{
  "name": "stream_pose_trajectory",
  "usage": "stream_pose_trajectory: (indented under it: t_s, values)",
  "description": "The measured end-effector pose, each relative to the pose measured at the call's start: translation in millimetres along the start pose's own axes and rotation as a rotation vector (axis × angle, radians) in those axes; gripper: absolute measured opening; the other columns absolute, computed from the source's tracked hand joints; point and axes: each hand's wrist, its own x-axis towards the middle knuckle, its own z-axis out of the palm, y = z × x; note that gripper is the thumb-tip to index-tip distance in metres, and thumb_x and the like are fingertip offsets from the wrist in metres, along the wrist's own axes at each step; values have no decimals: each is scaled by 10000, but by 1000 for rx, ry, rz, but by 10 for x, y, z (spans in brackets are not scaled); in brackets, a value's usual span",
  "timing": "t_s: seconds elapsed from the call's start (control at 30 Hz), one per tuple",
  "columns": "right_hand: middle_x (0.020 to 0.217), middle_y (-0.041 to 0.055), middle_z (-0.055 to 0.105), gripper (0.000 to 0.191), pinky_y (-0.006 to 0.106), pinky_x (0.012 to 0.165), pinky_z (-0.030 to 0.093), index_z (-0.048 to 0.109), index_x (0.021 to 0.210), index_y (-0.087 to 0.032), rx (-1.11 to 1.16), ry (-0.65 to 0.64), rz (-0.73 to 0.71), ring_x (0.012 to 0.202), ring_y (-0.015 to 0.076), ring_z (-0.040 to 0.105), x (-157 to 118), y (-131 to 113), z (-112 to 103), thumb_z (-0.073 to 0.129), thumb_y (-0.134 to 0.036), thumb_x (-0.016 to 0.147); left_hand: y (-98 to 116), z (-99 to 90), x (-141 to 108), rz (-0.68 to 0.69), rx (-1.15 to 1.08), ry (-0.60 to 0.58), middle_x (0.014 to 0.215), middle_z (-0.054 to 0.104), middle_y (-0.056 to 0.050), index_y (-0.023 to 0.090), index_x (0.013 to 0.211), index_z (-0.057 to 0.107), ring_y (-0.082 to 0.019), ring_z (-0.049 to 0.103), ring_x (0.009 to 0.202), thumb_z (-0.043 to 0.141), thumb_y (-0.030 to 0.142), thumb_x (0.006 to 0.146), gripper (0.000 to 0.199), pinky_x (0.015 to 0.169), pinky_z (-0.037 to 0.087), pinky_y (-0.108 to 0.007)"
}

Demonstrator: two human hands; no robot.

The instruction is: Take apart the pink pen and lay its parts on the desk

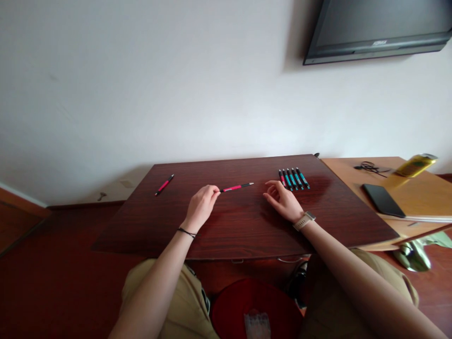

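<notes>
The left hand (201, 206) pinches a red pen (236, 188) by one end, leaving its length free, while the right hand (285, 204) is empty, loosely curled. Beyond, toward the surface's (226, 235) far right corner, a row of pens (292, 179) lies close, seemingly for neatness; another pen (164, 185) lies near the far left corner.

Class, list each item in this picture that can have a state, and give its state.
Left hand: pinching a pen
Pink-and-black plastic pen: held by one end
Right hand: empty, fingers loosely curved
Second pink-and-black pen: lying alone
Row of teal and pink pens: side by side
Beige-strapped watch: fastened
Black flat-screen television: screen dark
Black rectangular phone: lying flat
Thin black cable: loosely bunched
</notes>
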Motion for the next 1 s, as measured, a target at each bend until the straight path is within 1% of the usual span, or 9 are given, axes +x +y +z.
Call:
stream_pose_trajectory:
  t_s: [0.07, 0.13, 0.27, 0.4, 0.47, 0.67, 0.8, 0.9, 1.0]
  values:
    - [1011, 65, 760, 464, 353, 751, 589, 584, 1381, -260, 135, -45, 39, 857, 239, 735, 31, 46, 5, 650, -522, 1004, 132, 81, -11, 72, -23, -15, 998, 710, -70, 213, 1056, 628, -222, 673, 927, 501, 276, 1107, 151, 838, 497, -332]
    - [1050, 69, 775, 466, 366, 801, 607, 630, 1363, -269, 243, -111, 67, 924, 248, 748, 49, 69, 9, 671, -544, 988, 180, 124, -28, 115, -36, -33, 990, 698, -65, 212, 1070, 622, -217, 669, 914, 508, 273, 1108, 134, 829, 499, -332]
    - [1087, 73, 796, 406, 381, 893, 602, 736, 1190, -251, 366, -184, 88, 989, 254, 749, 68, 44, 6, 748, -562, 929, 169, 130, -56, 131, -60, -33, 978, 688, -56, 213, 1075, 619, -206, 664, 883, 524, 273, 1106, 117, 813, 497, -325]
    - [1008, 73, 792, 394, 378, 875, 579, 762, 1061, -218, 389, -176, 99, 925, 242, 730, 93, -28, -16, 769, -581, 907, 175, 120, -60, 117, -120, -21, 976, 692, -42, 217, 1076, 628, -181, 648, 840, 552, 266, 1095, 92, 802, 483, -301]
    - [966, 67, 782, 391, 369, 838, 569, 759, 1025, -214, 396, -162, 110, 878, 231, 713, 101, -60, -25, 760, -589, 913, 188, 131, -60, 85, -175, -8, 941, 680, -26, 216, 1074, 634, -159, 621, 786, 571, 269, 1087, 83, 774, 466, -281]
    - [887, 51, 758, 385, 344, 785, 546, 735, 989, -216, 486, -126, 167, 824, 212, 683, 102, -93, 23, 739, -597, 932, 190, 236, -70, -111, -390, 51, 772, 558, 33, 212, 1078, 656, -125, 481, 656, 612, 321, 1062, 118, 680, 399, -251]
    - [894, 58, 764, 406, 348, 786, 563, 730, 998, -216, 535, -99, 215, 830, 217, 694, 107, -63, 92, 760, -612, 911, 181, 317, -60, -203, -495, 54, 807, 600, 14, 205, 1066, 666, -133, 508, 689, 603, 352, 1057, 161, 693, 416, -251]
    - [900, 62, 771, 419, 356, 807, 579, 726, 1007, -216, 541, -70, 211, 844, 222, 711, 116, -30, 154, 766, -620, 904, 167, 363, -43, -257, -542, 54, 847, 647, -2, 197, 1044, 666, -140, 548, 730, 602, 368, 1052, 182, 721, 429, -255]
    - [896, 64, 776, 437, 365, 819, 590, 720, 1005, -215, 529, -56, 205, 845, 228, 725, 121, 8, 220, 759, -637, 900, 136, 398, -31, -304, -567, 52, 828, 644, -1, 190, 1017, 674, -144, 545, 730, 610, 388, 1040, 209, 724, 425, -259]
